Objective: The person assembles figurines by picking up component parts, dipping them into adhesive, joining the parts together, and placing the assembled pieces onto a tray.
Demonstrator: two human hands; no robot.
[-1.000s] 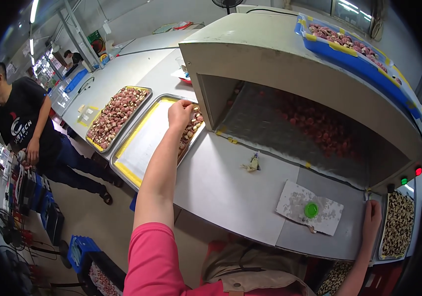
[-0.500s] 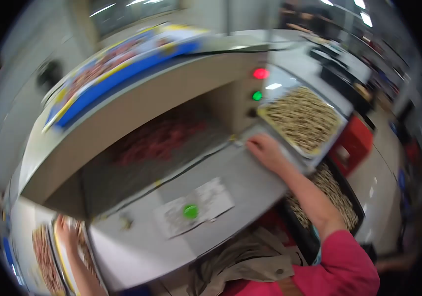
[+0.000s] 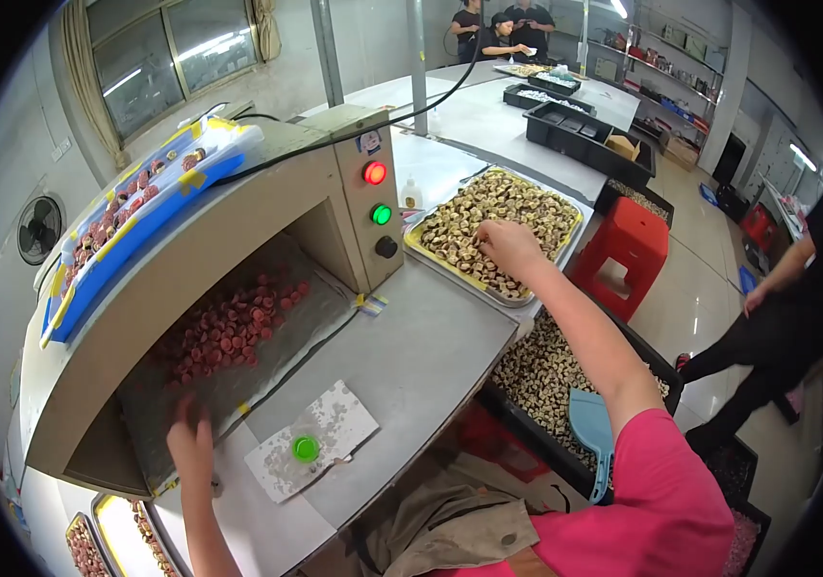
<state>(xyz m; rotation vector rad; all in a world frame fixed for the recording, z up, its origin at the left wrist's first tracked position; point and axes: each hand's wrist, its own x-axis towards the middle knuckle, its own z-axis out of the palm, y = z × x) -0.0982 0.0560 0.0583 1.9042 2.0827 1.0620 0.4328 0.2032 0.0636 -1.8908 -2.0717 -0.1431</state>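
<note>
Head view, landmark: grey conveyor machine [image 3: 238, 260] with an open tunnel mouth, standing on a steel table [image 3: 431, 356].
Right hand [image 3: 508, 247]: reaches right of the machine into the yellow-rimmed tray [image 3: 575, 226], fingers curled down among the pale brown pieces [image 3: 498, 207]; whether any are pinched I cannot tell.
Left hand [image 3: 190, 438]: at the lower left lip of the tunnel mouth, fingers spread on the grey belt [image 3: 267, 327]; nothing visibly held.
Red pieces [image 3: 229, 322]: lying loose on the belt inside the tunnel, above and apart from the left hand.
Handling advice: judged from the pose, small pinches from the tray edge would keep pieces off the table; the left hand is best kept at the belt lip, clear of the tunnel.
Controls: red lamp [image 3: 374, 173], green lamp [image 3: 381, 214] and black knob [image 3: 386, 247] in a column on the machine's right front panel.
Sticker: small round label [image 3: 368, 144] above the red lamp.
Tape: yellow-blue strip [image 3: 370, 304] at the panel foot.
Card: worn white sheet [image 3: 311, 452] with a green cap [image 3: 306, 448], on the table in front of the mouth.
On top: blue lidded box [image 3: 142, 216] with yellow clips, red pieces inside.
Below the tray: black crate [image 3: 546, 385] of brown pieces with a pale blue scoop [image 3: 591, 438]; red stool [image 3: 628, 245] beside.
</note>
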